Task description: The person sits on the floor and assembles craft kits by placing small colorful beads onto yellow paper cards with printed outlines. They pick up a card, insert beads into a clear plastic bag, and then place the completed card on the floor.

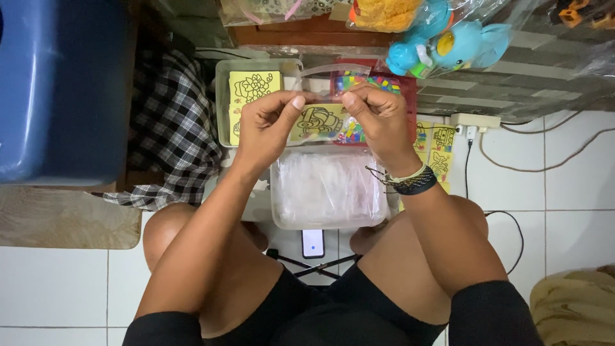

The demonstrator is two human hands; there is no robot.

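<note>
Both forearms reach forward from the knees, wrists bent inward so the hands meet above the trays. Left hand [268, 122] pinches the left end of a clear plastic sleeve [333, 96] holding a yellow picture card [318, 122], thumb on top, fingers curled beneath. Right hand [378, 118] pinches the sleeve's right end the same way; a dark beaded bracelet [414, 184] sits on that wrist. The card is held level, in the air, over the gap between two containers. Beneath and behind it: a pale tray [221, 96] with more yellow cards stacked inside. Nearer the body: a clear tub [275, 211] filled with plastic sleeves. Left edge is crowded by checked cloth [170, 128] and a blue bin [61, 90]. To the right, white floor tiles lie open, crossed by a cable [512, 168]. A phone [312, 243] lies between the knees.
</note>
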